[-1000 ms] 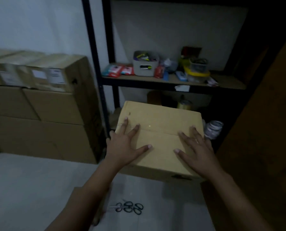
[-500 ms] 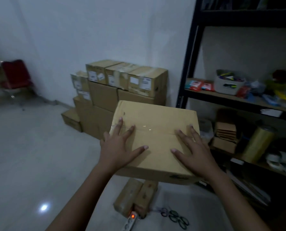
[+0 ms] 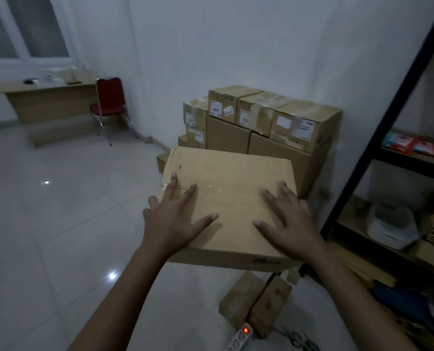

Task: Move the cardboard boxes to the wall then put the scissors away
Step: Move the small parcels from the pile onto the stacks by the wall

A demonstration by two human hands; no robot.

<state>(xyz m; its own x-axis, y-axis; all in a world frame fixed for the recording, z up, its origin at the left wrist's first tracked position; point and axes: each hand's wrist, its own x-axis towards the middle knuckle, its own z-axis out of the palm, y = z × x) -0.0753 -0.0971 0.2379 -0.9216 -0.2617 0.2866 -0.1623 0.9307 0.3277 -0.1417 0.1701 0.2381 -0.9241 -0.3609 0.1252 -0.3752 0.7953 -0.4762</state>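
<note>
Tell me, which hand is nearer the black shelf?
Right. The right hand lies flat on the box at its right side, beside the shelf; the left hand lies at its left side, farther off.

Office storeroom. You face labelled cardboard boxes (image 3: 274,122) stacked against a white wall (image 3: 236,46); at your right, black metal shelving (image 3: 384,122) with supplies (image 3: 411,145); far left, a wooden table (image 3: 48,100) and red chair (image 3: 108,97) beneath a window (image 3: 28,26); tiled floor (image 3: 59,211).
</note>
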